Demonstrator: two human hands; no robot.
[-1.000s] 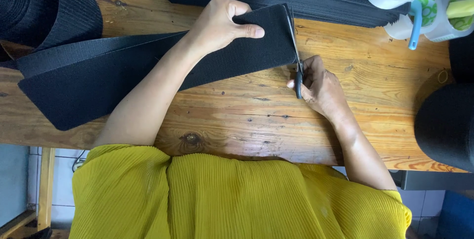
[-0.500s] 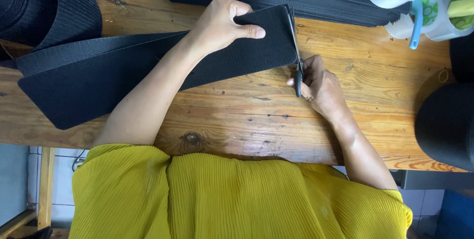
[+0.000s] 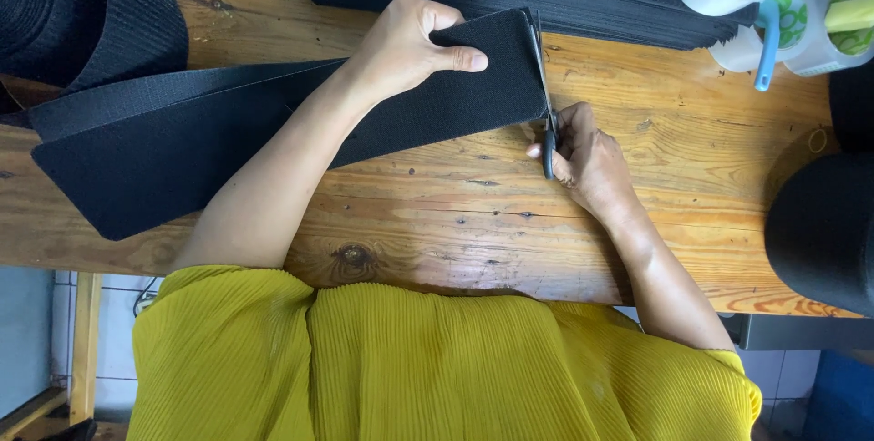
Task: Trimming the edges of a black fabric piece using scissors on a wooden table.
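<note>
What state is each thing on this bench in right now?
Black strip: folded double, end pinched flat.
Scissors: blades along the strip's end edge, closed or nearly so.
Left hand: gripping the strip.
Right hand: closed on the scissors' handles.
Black roll: wound, lying at the bench's right edge.

Green-patterned white cups top right

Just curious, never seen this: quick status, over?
Left hand pinching black strip. Right hand gripping scissors at strip's end. Nothing in the way.
</note>
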